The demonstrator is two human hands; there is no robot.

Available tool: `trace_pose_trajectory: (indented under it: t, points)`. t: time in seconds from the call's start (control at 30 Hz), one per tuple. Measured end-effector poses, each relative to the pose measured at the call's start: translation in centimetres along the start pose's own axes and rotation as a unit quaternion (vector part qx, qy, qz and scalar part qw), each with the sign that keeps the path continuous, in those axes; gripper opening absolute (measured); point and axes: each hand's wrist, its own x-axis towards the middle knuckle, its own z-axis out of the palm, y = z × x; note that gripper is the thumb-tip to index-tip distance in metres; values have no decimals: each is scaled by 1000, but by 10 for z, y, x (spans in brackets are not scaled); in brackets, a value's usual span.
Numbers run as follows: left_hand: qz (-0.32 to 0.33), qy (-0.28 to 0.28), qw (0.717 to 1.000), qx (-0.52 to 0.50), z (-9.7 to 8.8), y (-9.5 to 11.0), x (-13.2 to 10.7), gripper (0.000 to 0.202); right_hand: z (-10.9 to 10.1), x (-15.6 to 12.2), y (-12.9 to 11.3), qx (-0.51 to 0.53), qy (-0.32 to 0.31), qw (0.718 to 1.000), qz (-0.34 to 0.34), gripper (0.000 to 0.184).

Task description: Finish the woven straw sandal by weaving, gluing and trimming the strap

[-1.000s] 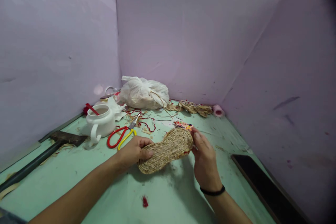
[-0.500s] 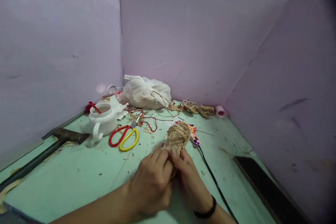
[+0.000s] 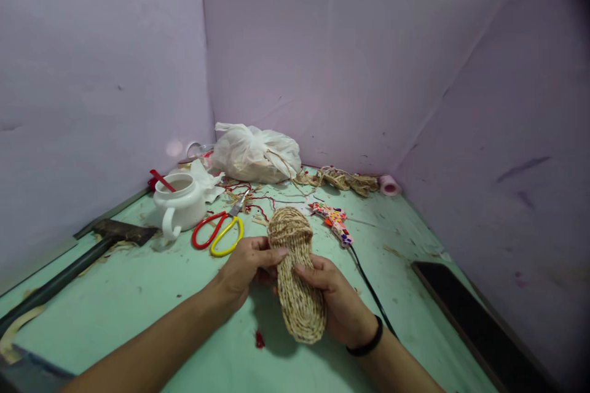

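At the left of the frame, a hammer (image 3: pixel 69 275) lies on the pale green worktop (image 3: pixel 129 295), and a white pot (image 3: pixel 180 206) stands a little farther back with a red stick in it. Next come the scissors (image 3: pixel 225 216), with one red and one yellow handle, the blades pointing away from the person.

Then I see the left hand (image 3: pixel 246 270), its fingers closed on the edge of the woven piece (image 3: pixel 300 295), with the thumb on top. This piece, shaped like a shoe sole, is in the lower middle of the frame, above the worktop, and cords cross its far end. The right hand (image 3: pixel 334 301) holds the opposite edge, thumb also above; its fingers underneath are mostly hidden. It seems to me a step of looking over or shaping the piece. To turn it from here, I think one hand must loosen while the other keeps firm hold.

Farther right, near the centre, a patterned glue gun (image 3: pixel 334 219) with a black cord lies untouched; no hand reaches to it.
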Motion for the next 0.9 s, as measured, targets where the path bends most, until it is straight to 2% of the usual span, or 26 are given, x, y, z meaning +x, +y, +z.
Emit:
trace_pose_trajectory:
  t: [0.13,0.2,0.23,0.27,0.3,0.33,0.37,0.4,0.47,0.57,0.67,0.77,0.9]
  points:
    - [2,73,997,-36,2,-3,2,21,-1,-1,0,-68,-12,998,14,30]
    - [-14,92,993,-68,1,-3,4,19,-7,-2,-10,-173,6,984,33,41]
    - [-21,98,992,-81,0,-2,6,19,-12,-1,-18,-252,31,967,39,50]
    - [-26,103,990,-89,-1,-2,7,19,-19,-1,-28,-343,95,934,46,60]
    - [-28,106,989,-94,-2,-1,8,18,-27,0,-39,-442,187,878,0,65]
    - [-32,107,989,-100,-3,0,8,18,-36,2,-52,-551,262,791,-49,64]
    - [-35,108,988,-105,-4,1,9,17,-45,6,-64,-655,344,670,-57,62]
    - [-38,109,987,-109,-4,1,9,17,-54,11,-75,-682,375,626,-47,57]
    - [-42,112,986,-117,-6,2,9,16,-69,26,-93,-704,398,588,-18,51]
    - [-40,121,984,-128,-8,2,8,16,-84,53,-106,-719,390,574,36,46]
    - [-38,130,982,-135,-12,2,9,16,-93,70,-108,-711,384,584,74,40]
    - [-37,143,979,-144,-16,2,11,15,-100,69,-107,-680,371,623,112,34]
    - [-35,152,976,-152,-18,2,12,14,-100,57,-99,-601,359,702,132,24]
